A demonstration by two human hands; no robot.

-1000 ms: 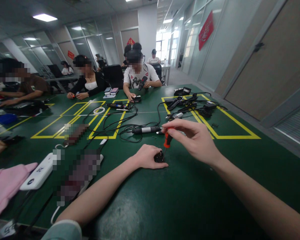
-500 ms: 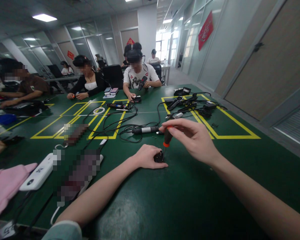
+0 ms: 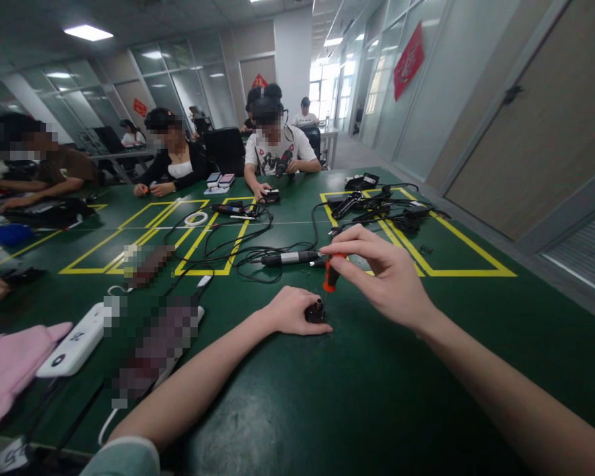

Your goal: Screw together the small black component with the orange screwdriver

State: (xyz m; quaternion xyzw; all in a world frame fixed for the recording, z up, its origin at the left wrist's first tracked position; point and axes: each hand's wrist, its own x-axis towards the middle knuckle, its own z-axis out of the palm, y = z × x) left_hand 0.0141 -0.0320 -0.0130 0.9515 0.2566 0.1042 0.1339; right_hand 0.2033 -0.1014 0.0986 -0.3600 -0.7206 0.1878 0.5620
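On the green table [image 3: 297, 390], my left hand [image 3: 293, 311] is closed around a small black part [image 3: 316, 312] with a short round stub on top. My right hand [image 3: 387, 274] pinches the handle of an orange and black screwdriver [image 3: 330, 276] between thumb and fingers. The screwdriver stands nearly upright, its thin shaft pointing down at the right side of the black part. Where exactly the tip meets the part is too small to tell. Just beyond the hands lies a grey and black pen-shaped electric tool [image 3: 290, 258] with a cable.
Black cables and tools [image 3: 361, 205] are heaped at the back right, near small loose screws [image 3: 426, 250]. White power strips [image 3: 77, 340] and a pink cloth [image 3: 17, 370] lie at left. Across the table a person [image 3: 280, 152] holds a power drill [image 3: 283, 163]; others sit further left.
The fingers of my right hand have shifted on the screwdriver handle, and more of the handle shows. My left hand keeps the black part in the same place.
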